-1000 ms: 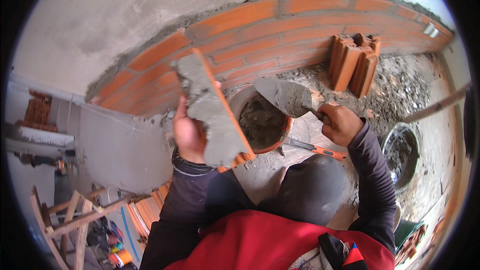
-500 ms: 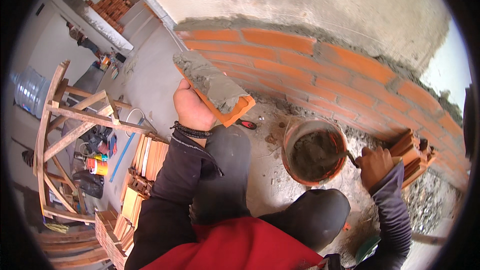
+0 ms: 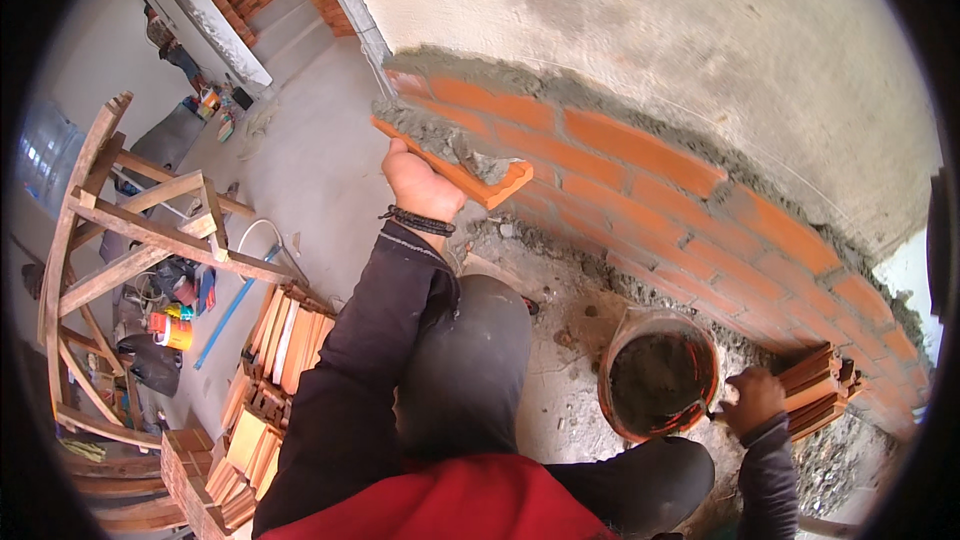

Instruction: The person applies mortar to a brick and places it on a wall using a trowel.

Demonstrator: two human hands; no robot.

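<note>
My left hand (image 3: 424,185) grips a thin orange clay brick piece (image 3: 478,183) from below, its ridged end toward me. Grey mortar (image 3: 440,136) lies along the top of that piece. It hangs in front of the left part of a low brick wall (image 3: 640,172), close to it in the picture; whether they touch I cannot tell. On the right, my right hand (image 3: 752,402) is closed around the dark handle of a trowel (image 3: 712,414) at the bucket's rim. The trowel's blade cannot be made out. Inside the bucket (image 3: 612,410) is wet grey mortar (image 3: 655,380).
Orange clay pieces (image 3: 810,385) are stacked beside my right hand, against the wall. More bricks (image 3: 290,340) lie left of my knee, near a wooden trestle (image 3: 150,225). A blue tube (image 3: 222,325) and tools lie on the floor. Another person (image 3: 172,45) is far back left.
My left hand has carried the mortared brick piece forward, closer to the wall. My right hand stays by the bucket with the trowel. The whole view has shifted, with the bucket lower and farther right.
</note>
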